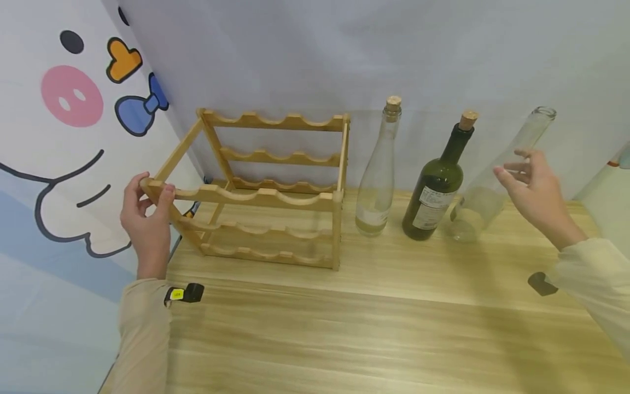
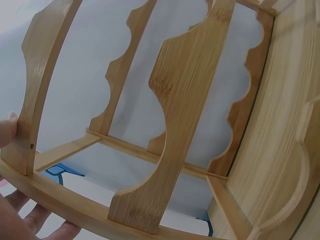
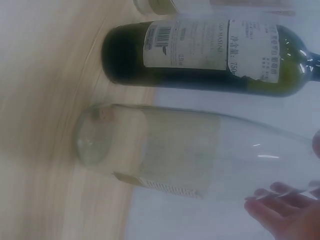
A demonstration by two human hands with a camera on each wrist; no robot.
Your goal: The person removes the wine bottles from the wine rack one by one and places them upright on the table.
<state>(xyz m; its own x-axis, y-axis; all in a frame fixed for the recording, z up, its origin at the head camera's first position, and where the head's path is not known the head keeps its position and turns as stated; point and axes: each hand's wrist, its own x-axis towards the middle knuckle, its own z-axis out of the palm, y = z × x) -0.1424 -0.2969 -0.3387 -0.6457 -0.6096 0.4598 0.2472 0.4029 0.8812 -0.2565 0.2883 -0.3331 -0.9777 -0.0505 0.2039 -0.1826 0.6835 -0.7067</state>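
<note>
My left hand (image 1: 150,221) grips the front left top corner of a light wooden bottle rack (image 1: 261,197) with scalloped rails. The left wrist view shows the thumb at a scalloped rail and the fingers under the side bar. On the right, my right hand (image 1: 536,191) is at the upper part of a clear glass bottle (image 1: 492,202) without a cork, its thumb and fingers spread apart. In the right wrist view, the fingers (image 3: 280,212) lie along the bottle's side; firm contact cannot be made out. A corked dark green wine bottle (image 1: 433,191) stands left of it.
Between the rack and the green bottle stands a clear corked bottle (image 1: 379,180). All stand on a wood-grain table (image 1: 315,334). A pale curtain (image 1: 443,54) hangs behind, and a cartoon-printed panel (image 1: 49,180) rises on the left.
</note>
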